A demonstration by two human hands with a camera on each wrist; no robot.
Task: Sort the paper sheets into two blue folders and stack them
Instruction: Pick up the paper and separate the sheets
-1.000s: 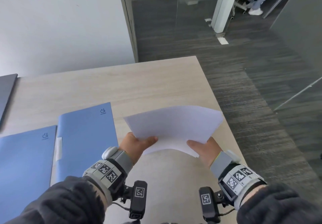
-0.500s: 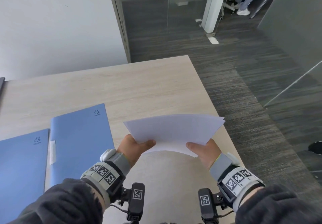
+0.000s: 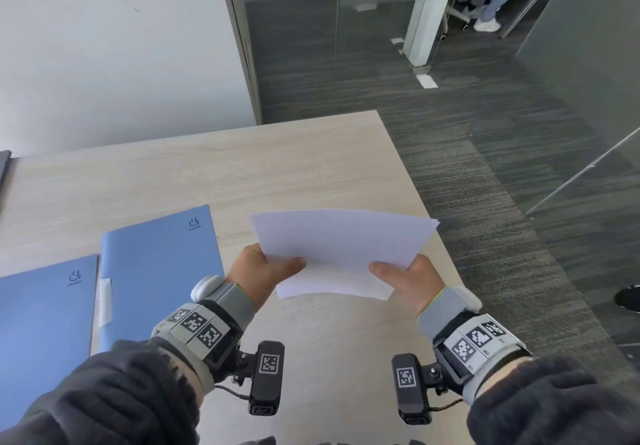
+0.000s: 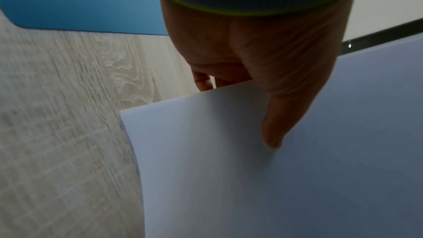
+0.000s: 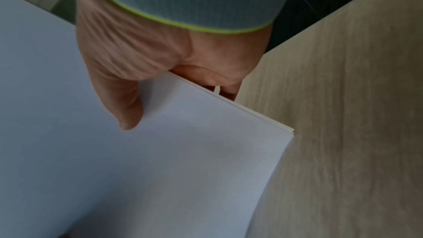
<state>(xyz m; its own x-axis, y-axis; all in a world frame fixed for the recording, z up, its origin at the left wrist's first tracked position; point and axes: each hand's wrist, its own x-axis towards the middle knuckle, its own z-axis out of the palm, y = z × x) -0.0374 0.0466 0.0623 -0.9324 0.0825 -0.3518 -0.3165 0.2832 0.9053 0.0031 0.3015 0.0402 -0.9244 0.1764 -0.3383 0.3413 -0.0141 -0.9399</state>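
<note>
paper sheets (image 3: 341, 254): thin stack of white sheets, held up in the air over the near right part of the counter (image 3: 207, 181), its near edge toward me and bowed in a shallow arch.
left grip: my left hand (image 3: 258, 271) pinches the near left corner of the stack, thumb flat on top and fingers curled underneath; the left wrist view shows the thumb (image 4: 274, 126) pressed well in from the edge.
right grip: my right hand (image 3: 407, 280) pinches the near right corner the same way, thumb (image 5: 127, 108) on top, fingers under; both hands are closed on the paper and on nothing else.
weight: i judge it very light, a few sheets only; the right wrist view shows several separate edges at the corner.
stiffness: floppy; the far edge stays up only because i bow the stack between my two hands, so i expect it to droop if one hand lets go.
slip: smooth sheets slide on each other, and the far right corner already looks slightly fanned, so i would keep thumb pressure even while peeling some off.
fragility: creases and dog-ears easily; a hard pinch at a corner would mark it.
where to hold: near edge with both hands as now, or along a long side to split the stack.
blue folders (image 3: 159, 271): two, closed, flat on the counter to my left, side by side, well apart from the paper; the nearer one (image 3: 41, 333) is partly cut off by the frame.
progress: folders not yet opened, nothing filed as far as i can see.
</note>
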